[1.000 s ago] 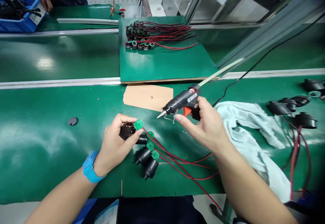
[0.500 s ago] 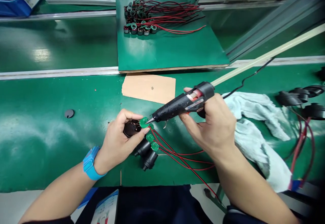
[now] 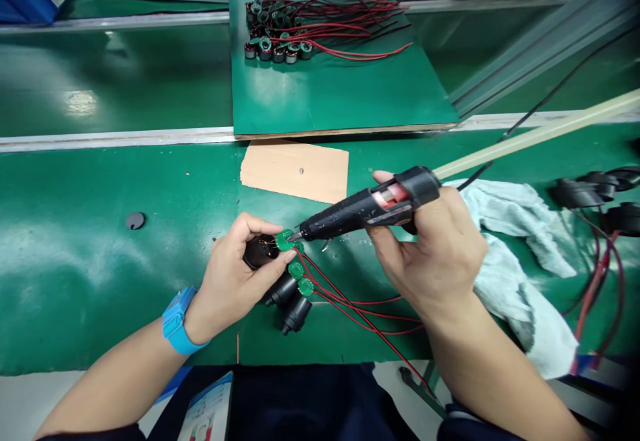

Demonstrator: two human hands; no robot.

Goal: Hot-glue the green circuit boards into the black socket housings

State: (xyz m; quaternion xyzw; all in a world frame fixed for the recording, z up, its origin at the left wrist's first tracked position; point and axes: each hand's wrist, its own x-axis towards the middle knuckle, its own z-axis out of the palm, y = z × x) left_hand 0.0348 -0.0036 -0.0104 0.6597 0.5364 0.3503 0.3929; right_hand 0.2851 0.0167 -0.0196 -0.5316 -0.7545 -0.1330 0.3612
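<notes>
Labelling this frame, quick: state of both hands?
Left hand: closed on the black housing with the green board.
Right hand: closed on the glue gun, nozzle at that board.

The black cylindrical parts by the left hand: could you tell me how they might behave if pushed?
Likely to roll: the black cylindrical parts are round and lie on their sides. Their thin red wires look floppy, so they would probably trail and tug neighbours. Probably light, being small beside the left hand.

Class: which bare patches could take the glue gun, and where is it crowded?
Free: belt left of the left hand, around the black disc; the green board's near half; the cardboard. Crowded: wired parts at the glue gun's tip, cloth at right.
</notes>
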